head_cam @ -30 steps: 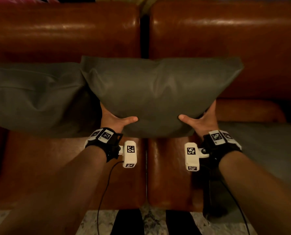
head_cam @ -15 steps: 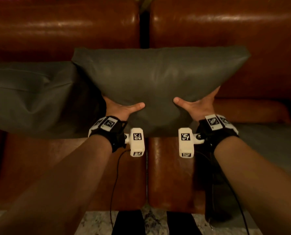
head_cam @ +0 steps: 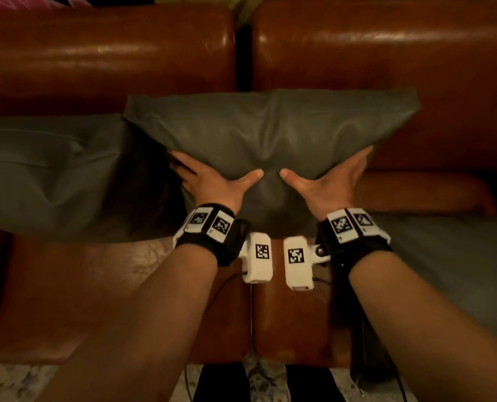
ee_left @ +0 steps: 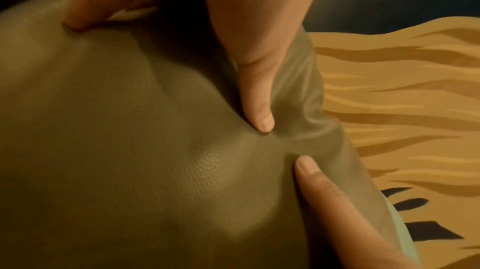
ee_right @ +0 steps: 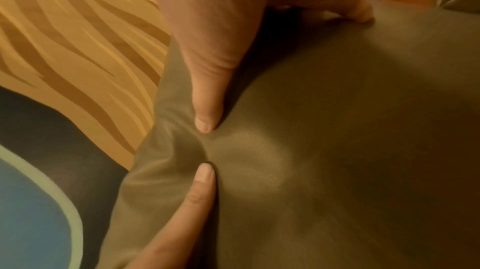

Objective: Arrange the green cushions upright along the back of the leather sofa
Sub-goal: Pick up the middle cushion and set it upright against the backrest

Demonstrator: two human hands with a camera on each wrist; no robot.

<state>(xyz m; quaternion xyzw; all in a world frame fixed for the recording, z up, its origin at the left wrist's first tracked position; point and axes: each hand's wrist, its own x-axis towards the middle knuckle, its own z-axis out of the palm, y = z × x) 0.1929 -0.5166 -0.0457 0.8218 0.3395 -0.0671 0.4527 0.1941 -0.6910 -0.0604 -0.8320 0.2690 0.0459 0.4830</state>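
Note:
A green cushion stands on its lower edge against the brown leather sofa's backrest, over the gap between the two back sections. My left hand and right hand grip its lower middle, thumbs pressed into the front face and almost touching, fingers spread along its sides. The wrist views show the left thumb and the right thumb denting the cushion. A second green cushion leans upright at the left. A third green cushion lies flat on the right seat.
The sofa seat runs below my forearms, with a seam down its middle. A pale patterned floor and my dark trouser legs show at the bottom edge. Thin black cables hang from the wrist cameras. A yellow-and-blue patterned surface lies behind the cushion.
The middle cushion has been pushed up and back against the backrest. Both hands slid inward along its lower part, so the thumbs now nearly meet.

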